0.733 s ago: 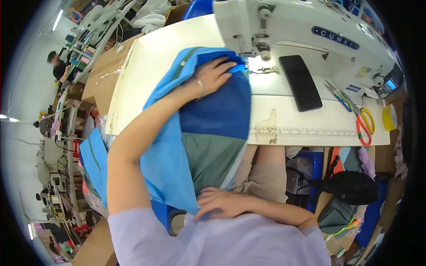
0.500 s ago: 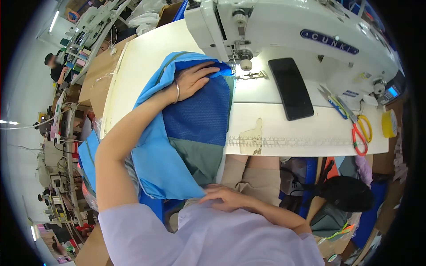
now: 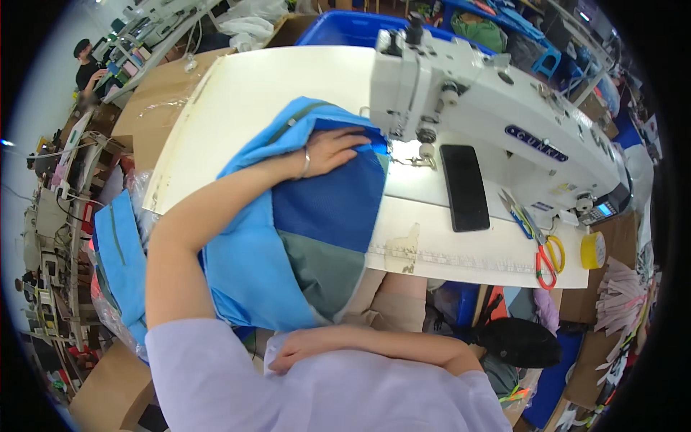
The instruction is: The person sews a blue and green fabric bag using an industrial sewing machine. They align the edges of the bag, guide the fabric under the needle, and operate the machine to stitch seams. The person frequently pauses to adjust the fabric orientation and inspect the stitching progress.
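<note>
A sewn fabric piece [image 3: 327,205] with light blue, navy and grey-green panels hangs over the table's front edge. Its upper corner lies at the needle area of a white sewing machine [image 3: 497,93]. My left hand [image 3: 335,150] rests on the navy panel near the needle, fingers stretched out and flat, with a bracelet [image 3: 306,163] at the wrist. A dark strip like a zipper [image 3: 295,121] runs along the light blue part beyond that hand. My right hand [image 3: 296,348] lies against my shirt, below the fabric's lower edge; its fingers are turned under and mostly hidden.
On the white table [image 3: 288,72] lie a black phone [image 3: 465,189], snips [image 3: 518,216], red-and-yellow-handled scissors [image 3: 543,252] and a yellow tape roll [image 3: 592,250]. A blue bin [image 3: 338,30] stands behind. Another light blue piece [image 3: 119,248] hangs at left. A person [image 3: 88,68] sits far left.
My right hand has left the fabric's lower corner and moved left and toward my body. My left hand stays on the navy panel. The view has shifted, showing more behind the machine.
</note>
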A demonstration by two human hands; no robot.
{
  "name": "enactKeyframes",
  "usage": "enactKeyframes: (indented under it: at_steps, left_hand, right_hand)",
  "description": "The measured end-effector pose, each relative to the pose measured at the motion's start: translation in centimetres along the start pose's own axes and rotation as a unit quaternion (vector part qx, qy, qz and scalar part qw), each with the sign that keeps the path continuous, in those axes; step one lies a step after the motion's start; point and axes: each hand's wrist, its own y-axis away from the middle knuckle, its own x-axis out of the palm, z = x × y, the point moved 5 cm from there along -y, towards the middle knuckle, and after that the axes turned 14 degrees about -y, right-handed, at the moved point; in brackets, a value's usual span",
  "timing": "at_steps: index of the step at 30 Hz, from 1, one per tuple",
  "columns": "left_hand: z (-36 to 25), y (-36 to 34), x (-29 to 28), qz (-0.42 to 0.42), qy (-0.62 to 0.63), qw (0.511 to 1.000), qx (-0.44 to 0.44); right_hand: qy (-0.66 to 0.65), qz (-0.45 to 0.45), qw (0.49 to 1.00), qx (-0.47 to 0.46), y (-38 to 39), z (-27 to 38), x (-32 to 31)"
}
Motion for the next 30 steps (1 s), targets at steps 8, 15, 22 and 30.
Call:
enactKeyframes:
  at_steps: [8,15,22,30]
  left_hand:
    - [0.2,-0.1,1.2,-0.017,0.045,0.999,-0.017]
    - [-0.7,-0.8,2.5,-0.039,0.099,0.993,-0.057]
    - [-3.0,-1.5,1.1,-0.094,0.016,0.995,-0.029]
    - [-1.3,-0.8,2.3,-0.124,0.111,0.984,-0.06]
  right_hand:
    - [0.004,0.084,0.996,-0.033,-9.2,-9.1,0.6]
    - [-0.015,0.059,0.973,0.222,-6.2,-6.0,-4.8]
    - [-0.046,-0.209,0.973,0.085,1.5,5.7,-7.0]
    - [0.165,-0.564,0.809,0.015,13.5,13.6,-8.0]
